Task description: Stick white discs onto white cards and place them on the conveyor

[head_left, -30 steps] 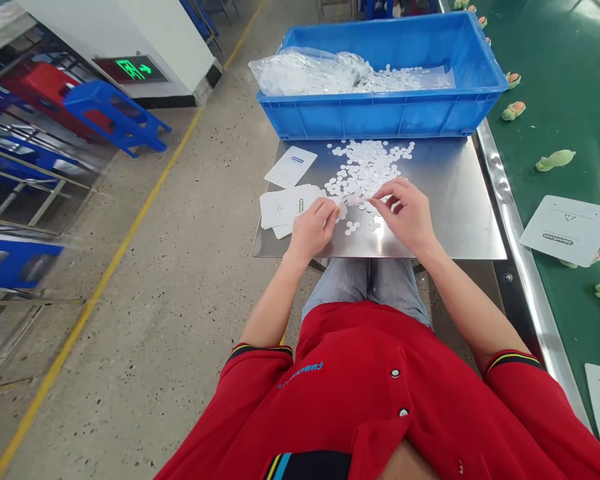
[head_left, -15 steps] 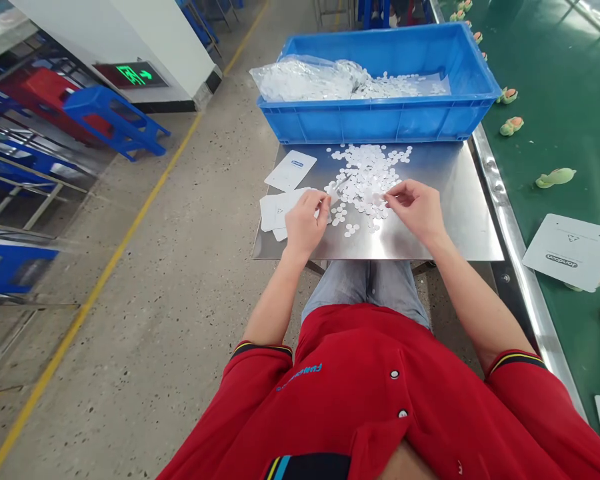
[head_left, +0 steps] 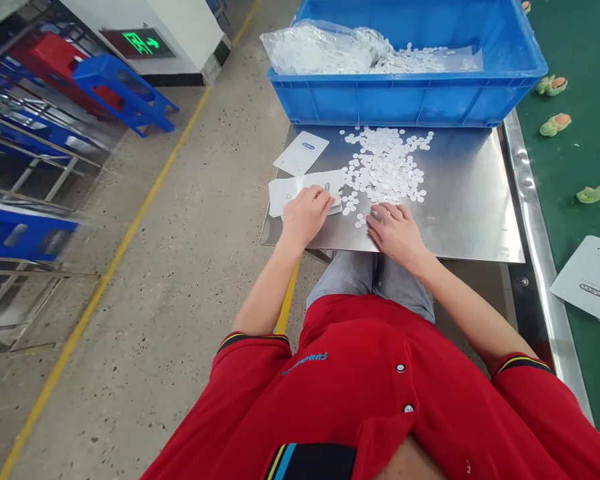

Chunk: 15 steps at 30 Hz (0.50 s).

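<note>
My left hand rests over a small fan of white printed cards at the left of the metal table. Its fingers are bent together at the cards' right end, and whatever is between the fingertips is hidden. My right hand lies low on the table near the front edge, fingers stretched out and slightly spread, with a few loose discs by the fingertips. Beyond both hands spreads a heap of small round white discs. One separate white card with a blue logo lies behind the fanned ones.
A blue crate stands at the table's back, holding a clear plastic bag of white discs and loose ones. On the right runs a green conveyor belt with small green-and-pink figures and a white card. A blue stool stands left.
My right hand has come down from a pinch above the discs to the table's front edge, its fingers now spread. My left hand has lowered onto the cards. The view has shifted.
</note>
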{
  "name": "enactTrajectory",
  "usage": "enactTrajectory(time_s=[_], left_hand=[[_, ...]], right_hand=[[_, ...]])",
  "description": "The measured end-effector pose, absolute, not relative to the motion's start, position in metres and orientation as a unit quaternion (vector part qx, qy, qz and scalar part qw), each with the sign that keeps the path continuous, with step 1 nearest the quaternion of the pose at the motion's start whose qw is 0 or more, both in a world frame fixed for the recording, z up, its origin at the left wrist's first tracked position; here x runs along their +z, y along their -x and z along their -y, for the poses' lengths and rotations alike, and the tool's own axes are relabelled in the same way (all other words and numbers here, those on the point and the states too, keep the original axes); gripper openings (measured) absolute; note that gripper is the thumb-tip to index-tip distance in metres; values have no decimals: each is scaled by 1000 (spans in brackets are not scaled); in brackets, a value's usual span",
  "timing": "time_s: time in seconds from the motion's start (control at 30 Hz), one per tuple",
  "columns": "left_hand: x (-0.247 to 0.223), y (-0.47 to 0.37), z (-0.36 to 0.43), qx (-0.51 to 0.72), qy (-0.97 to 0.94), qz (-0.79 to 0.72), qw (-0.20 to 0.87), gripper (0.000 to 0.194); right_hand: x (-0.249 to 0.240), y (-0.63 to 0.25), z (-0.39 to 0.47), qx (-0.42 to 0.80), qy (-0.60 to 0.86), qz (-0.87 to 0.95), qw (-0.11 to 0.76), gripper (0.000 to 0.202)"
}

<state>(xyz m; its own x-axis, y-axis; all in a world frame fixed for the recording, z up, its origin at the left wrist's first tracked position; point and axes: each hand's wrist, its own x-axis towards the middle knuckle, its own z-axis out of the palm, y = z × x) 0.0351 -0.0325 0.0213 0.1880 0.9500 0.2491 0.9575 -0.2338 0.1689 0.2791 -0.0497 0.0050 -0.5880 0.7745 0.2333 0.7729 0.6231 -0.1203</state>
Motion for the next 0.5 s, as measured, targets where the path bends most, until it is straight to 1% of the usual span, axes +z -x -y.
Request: enactTrajectory(time_s=[0.13,0.17,0.23,0.27,0.37,0.5], left_hand=[[2,-31,33,-132,761,633,-45,27],[-1,-28,33,-137,765,627,-56,28],[-4,-20,33,-148,781,602,-74,36],[-5,-16,33,-151,790,589,-82,37],[-7,-6,33,-160,801,568,-96,33],[-9,-2,31,-196,782,584,-95,36]], right_hand=[[-11,-298,79,-48,446,882,142,36],[-13,-305,86,-53,447,881,146,37],[-18,-316,100,-56,451,877,158,38],[-20,-320,106,-56,453,874,168,37],[-30,-327,118,-57,459,860,215,24],[-34,-325,115,-26,480,830,283,22]])
